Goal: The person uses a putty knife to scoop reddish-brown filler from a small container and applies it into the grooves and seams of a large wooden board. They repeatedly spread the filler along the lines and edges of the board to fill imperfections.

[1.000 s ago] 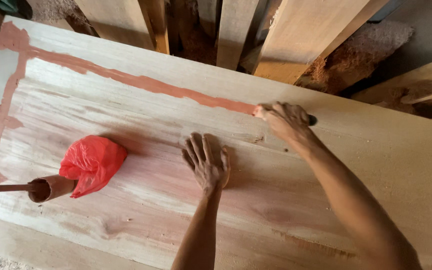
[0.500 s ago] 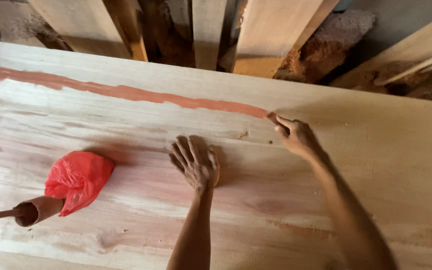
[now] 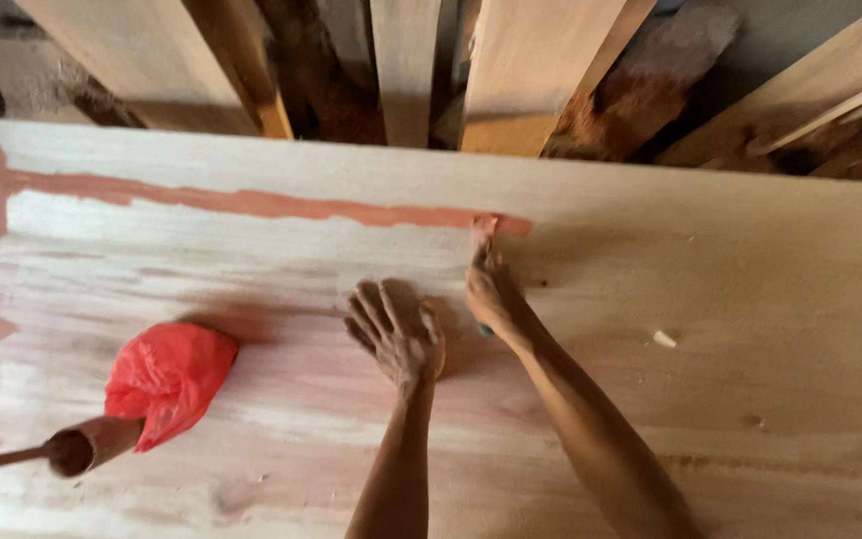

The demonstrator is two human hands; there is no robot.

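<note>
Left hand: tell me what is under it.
The left hand lies flat on the pale wooden panel. A small tan edge peeks out at its right side; what that is, the palm covers. The right hand reaches the reddish filler line.

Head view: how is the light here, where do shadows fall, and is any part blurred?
Head view: soft, even light with no glare on the wooden panel; a faint shadow lies left of the left hand, and a darker one beside the red plastic bag; the right hand and its fingertip on the reddish filler line look slightly soft; the gaps between the leaning planks are dark.
</note>
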